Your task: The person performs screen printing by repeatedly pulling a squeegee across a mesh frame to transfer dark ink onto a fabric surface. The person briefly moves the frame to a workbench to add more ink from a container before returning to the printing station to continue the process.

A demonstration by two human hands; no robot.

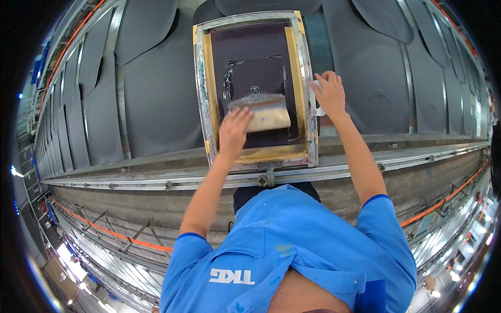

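A metal-framed printing screen (200,78) with yellow tape borders and a dark mesh lies flat on the long table. My left hand (233,131) grips a wooden squeegee (267,112) resting on the mesh near the frame's near edge. Streaks of pale ink (228,78) mark the mesh beyond it. My right hand (329,93) holds the frame's right side, fingers over a white handle there.
Dark grey cut fabric panels (156,94) lie in rows along the table on both sides of the screen. A metal rail (365,161) runs along the table's near edge. Orange cord (443,201) and metal bracing sit below.
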